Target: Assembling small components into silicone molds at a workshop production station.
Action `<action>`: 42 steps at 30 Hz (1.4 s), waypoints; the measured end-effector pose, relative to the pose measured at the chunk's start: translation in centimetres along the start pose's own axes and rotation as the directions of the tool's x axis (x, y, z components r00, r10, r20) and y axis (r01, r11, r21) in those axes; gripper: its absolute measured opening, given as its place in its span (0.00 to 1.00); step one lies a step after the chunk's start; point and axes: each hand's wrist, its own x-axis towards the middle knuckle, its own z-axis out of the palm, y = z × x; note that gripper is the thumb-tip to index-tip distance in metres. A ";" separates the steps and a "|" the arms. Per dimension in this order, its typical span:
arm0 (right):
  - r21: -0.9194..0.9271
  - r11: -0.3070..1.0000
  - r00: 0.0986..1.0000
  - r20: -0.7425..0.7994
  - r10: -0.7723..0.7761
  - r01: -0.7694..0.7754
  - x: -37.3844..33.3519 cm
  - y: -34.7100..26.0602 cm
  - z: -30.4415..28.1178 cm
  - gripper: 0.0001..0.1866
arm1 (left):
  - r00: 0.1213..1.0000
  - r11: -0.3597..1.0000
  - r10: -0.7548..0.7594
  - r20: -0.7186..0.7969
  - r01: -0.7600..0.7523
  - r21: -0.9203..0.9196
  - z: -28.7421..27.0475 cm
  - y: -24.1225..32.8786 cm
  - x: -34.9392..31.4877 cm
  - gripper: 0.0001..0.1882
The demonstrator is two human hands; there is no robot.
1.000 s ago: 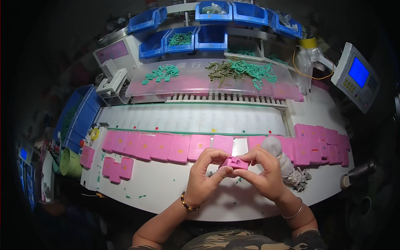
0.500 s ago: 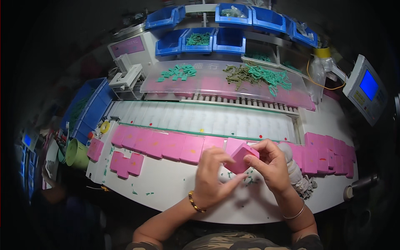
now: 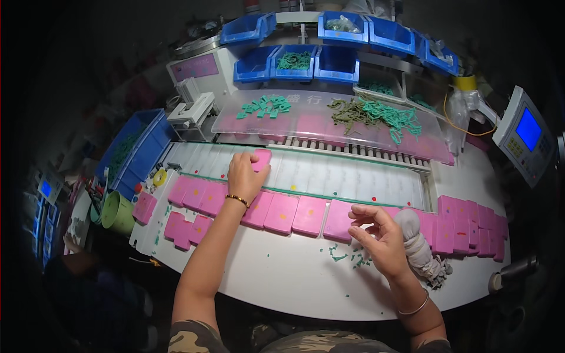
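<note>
My left hand (image 3: 245, 176) reaches over the white slotted strip (image 3: 318, 176), with its fingers closed on a small pink block (image 3: 263, 157). The fingers hide part of that block, and I cannot tell if it touches the strip. Nothing is in my right hand (image 3: 382, 242), whose thumb and fingers are curved and apart above the near table. Just left of its fingertips lies a flat pink block (image 3: 339, 220), at the right part of a row of similar blocks (image 3: 281, 213). Green scraps (image 3: 347, 256) lie below that row.
Pink blocks are stacked at right (image 3: 462, 226), beside a greyish-white cloth bundle (image 3: 415, 238). A clear shelf (image 3: 306, 109) bears green pieces and strands. Blue bins (image 3: 336, 62) hang behind. At left stand a blue crate (image 3: 132, 153) and a green bucket (image 3: 116, 213); a screen unit (image 3: 527, 132) stands right.
The pink block has left my right hand and moved far and left in my left hand, over the strip. My right hand has opened and stayed near its place. The view has shifted slightly.
</note>
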 end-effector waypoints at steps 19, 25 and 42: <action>-0.022 1.000 0.998 0.068 0.005 -0.003 -0.8 -0.6 0.9 0.17 | 0.992 0.919 -0.108 -0.059 0.123 0.373 -12.6 -1.0 -17.8 0.19; -0.028 0.999 0.976 0.214 0.028 -0.023 -1.3 -0.3 1.6 0.20 | 0.964 0.984 -0.058 0.259 0.100 -0.151 -11.5 1.9 -17.2 0.19; -0.074 0.953 0.891 0.382 -0.246 0.295 -0.7 -1.7 -1.1 0.23 | 0.741 0.387 0.443 0.505 0.349 -0.853 -6.6 11.1 -12.8 0.26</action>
